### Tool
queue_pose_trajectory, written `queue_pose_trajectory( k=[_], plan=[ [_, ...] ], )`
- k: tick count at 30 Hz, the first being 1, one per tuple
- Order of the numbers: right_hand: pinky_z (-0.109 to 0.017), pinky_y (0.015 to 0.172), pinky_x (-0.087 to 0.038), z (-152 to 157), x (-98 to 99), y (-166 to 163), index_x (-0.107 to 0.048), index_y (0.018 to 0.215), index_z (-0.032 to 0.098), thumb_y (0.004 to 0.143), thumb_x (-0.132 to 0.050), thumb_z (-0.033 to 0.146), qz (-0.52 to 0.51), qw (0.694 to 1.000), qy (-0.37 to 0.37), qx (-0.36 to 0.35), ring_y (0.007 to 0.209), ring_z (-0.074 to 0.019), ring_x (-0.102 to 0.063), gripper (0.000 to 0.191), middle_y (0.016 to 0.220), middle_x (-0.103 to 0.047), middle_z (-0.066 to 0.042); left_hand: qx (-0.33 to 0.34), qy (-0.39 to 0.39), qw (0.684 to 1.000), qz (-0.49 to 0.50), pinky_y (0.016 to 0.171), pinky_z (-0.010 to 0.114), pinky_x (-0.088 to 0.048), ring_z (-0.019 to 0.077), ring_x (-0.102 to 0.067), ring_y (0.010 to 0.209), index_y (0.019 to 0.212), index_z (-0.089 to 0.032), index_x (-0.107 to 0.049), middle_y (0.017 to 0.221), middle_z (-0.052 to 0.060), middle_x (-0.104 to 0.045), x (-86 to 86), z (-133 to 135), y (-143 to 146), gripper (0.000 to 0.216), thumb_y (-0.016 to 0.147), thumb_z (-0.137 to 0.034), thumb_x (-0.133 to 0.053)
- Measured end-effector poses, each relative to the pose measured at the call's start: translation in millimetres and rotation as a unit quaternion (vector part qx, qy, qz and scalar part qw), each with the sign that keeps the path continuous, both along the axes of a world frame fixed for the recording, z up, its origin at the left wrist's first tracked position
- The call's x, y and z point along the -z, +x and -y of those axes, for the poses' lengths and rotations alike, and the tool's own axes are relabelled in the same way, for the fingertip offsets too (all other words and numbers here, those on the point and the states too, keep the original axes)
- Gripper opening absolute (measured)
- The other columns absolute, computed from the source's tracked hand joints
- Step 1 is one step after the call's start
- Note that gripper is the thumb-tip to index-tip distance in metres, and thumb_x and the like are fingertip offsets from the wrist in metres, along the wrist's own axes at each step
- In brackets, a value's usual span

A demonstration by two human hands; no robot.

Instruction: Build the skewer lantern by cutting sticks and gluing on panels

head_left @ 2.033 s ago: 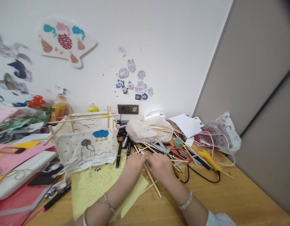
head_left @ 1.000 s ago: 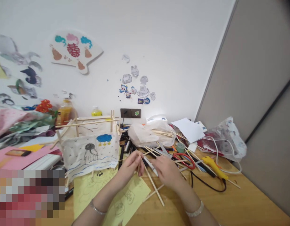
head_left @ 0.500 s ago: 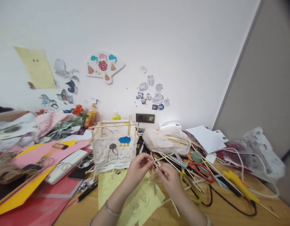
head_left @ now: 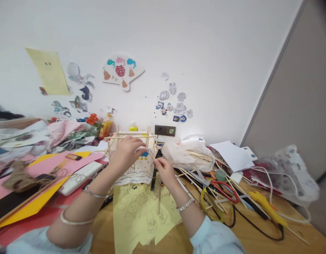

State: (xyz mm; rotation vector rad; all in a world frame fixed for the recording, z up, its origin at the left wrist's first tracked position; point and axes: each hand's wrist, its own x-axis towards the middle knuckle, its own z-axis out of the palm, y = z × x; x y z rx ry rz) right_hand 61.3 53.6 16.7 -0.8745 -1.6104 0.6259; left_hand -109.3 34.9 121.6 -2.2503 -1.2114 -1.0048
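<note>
A small lantern, built of thin wooden sticks and hung with white cloth bearing a drawn scene, stands at the back of the wooden desk. My left hand reaches over its front, fingers curled on the cloth and upper frame. My right hand is just right of the lantern's front corner, fingertips pinched on a thin wooden stick that hangs down over a yellow sheet of pencil drawings.
Loose sticks, red-handled scissors, yellow-handled scissors and a corded yellow glue gun lie to the right. A plastic bag of sticks sits behind. Pink and yellow sheets, twine and fabric crowd the left.
Both hands rose from the stick pile to the lantern. My left hand now rests on the lantern's front and my right carries a stick to its corner. The view swung left.
</note>
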Motion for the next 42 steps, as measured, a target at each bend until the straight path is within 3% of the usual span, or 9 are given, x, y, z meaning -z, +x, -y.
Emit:
queue_pose_trajectory(
  k=[6,19,24,27,30,34,37,40,42],
  plan=[
    [-0.024,0.059,-0.036,-10.7,5.1,-4.0,-0.062,0.072,0.019,0.085,-0.045,0.037,0.016,1.000,0.002,0.015,0.066,-0.0148,-0.052,0.029,0.068,-0.059,0.000,0.002,-0.125,0.991,-0.047,0.069,0.027,-0.041,0.0190,-0.063,0.076,0.086,-0.016,-0.069,0.083,0.006,-0.071,-2.5,-12.5,3.4,0.020,0.084,-0.028,-0.053],
    [-0.021,0.052,-0.030,-15.3,-2.5,-2.8,-0.059,0.065,0.018,0.084,-0.048,0.041,0.067,0.998,-0.005,0.014,0.056,-0.0115,-0.045,0.031,0.058,-0.051,0.003,-0.003,-0.116,0.990,-0.075,0.066,0.025,-0.040,0.0170,-0.062,0.073,0.087,-0.019,-0.067,0.082,0.004,-0.071,-5.9,-9.8,4.5,0.021,0.085,-0.028,-0.049],
    [-0.022,0.052,-0.031,-11.3,-7.4,-1.7,-0.056,0.065,0.018,0.087,-0.044,0.039,0.090,0.995,0.031,0.010,0.057,-0.0118,-0.045,0.033,0.060,-0.050,0.003,0.003,-0.094,0.991,-0.098,0.069,0.027,-0.042,0.0176,-0.061,0.073,0.082,-0.017,-0.067,0.078,0.006,-0.070,-7.9,-8.1,3.7,0.019,0.085,-0.024,-0.050],
    [-0.022,0.058,-0.034,-1.0,-14.1,3.2,-0.054,0.063,0.019,0.088,-0.043,0.035,0.121,0.989,0.081,-0.005,0.062,-0.0122,-0.046,0.032,0.062,-0.050,0.002,0.016,-0.026,0.998,-0.051,0.079,0.033,-0.043,0.0215,-0.060,0.087,0.085,-0.016,-0.066,0.090,0.010,-0.069,-1.1,3.6,7.3,0.020,0.085,-0.027,-0.050],
    [-0.024,0.062,-0.033,16.7,-18.5,13.8,-0.053,0.060,0.019,0.088,-0.046,0.031,0.163,0.978,0.127,-0.011,0.064,-0.0127,-0.045,0.031,0.062,-0.050,0.002,-0.023,0.025,0.993,0.113,0.081,0.037,-0.044,0.0233,-0.059,0.088,0.092,-0.014,-0.064,0.092,0.012,-0.067,19.4,23.3,18.1,0.027,0.085,-0.035,-0.048],
    [-0.027,0.062,-0.032,44.0,-12.7,37.3,-0.054,0.062,0.019,0.089,-0.048,0.027,0.305,0.927,0.215,0.030,0.064,-0.0138,-0.045,0.029,0.063,-0.054,0.000,0.018,-0.185,0.937,0.295,0.057,0.029,-0.047,0.0160,-0.057,0.058,0.080,-0.018,-0.061,0.067,0.003,-0.064,56.6,43.7,41.7,0.028,0.080,-0.043,-0.051],
    [-0.028,0.063,-0.033,60.4,-1.6,58.4,-0.055,0.066,0.019,0.090,-0.048,0.025,0.398,0.878,0.252,0.082,0.068,-0.0151,-0.047,0.026,0.067,-0.057,-0.001,0.083,-0.319,0.841,0.429,0.049,0.026,-0.047,0.0144,-0.056,0.052,0.080,-0.017,-0.059,0.059,-0.001,-0.060,76.8,46.9,63.3,0.033,0.070,-0.048,-0.060],
    [-0.029,0.063,-0.033,68.5,10.4,75.1,-0.056,0.066,0.019,0.088,-0.050,0.022,0.431,0.853,0.258,0.139,0.069,-0.0165,-0.048,0.023,0.067,-0.058,-0.002,0.118,-0.419,0.739,0.515,0.051,0.027,-0.050,0.0142,-0.059,0.051,0.078,-0.016,-0.058,0.057,-0.001,-0.060,87.6,44.4,85.2,0.041,0.059,-0.050,-0.070],
    [-0.030,0.061,-0.032,69.1,17.4,81.9,-0.057,0.066,0.019,0.087,-0.051,0.022,0.443,0.839,0.263,0.175,0.068,-0.0172,-0.047,0.022,0.066,-0.058,-0.002,0.130,-0.466,0.691,0.537,0.055,0.028,-0.053,0.0141,-0.060,0.054,0.075,-0.016,-0.058,0.057,0.000,-0.061,92.2,42.3,97.2,0.043,0.055,-0.051,-0.074]
  ],
)
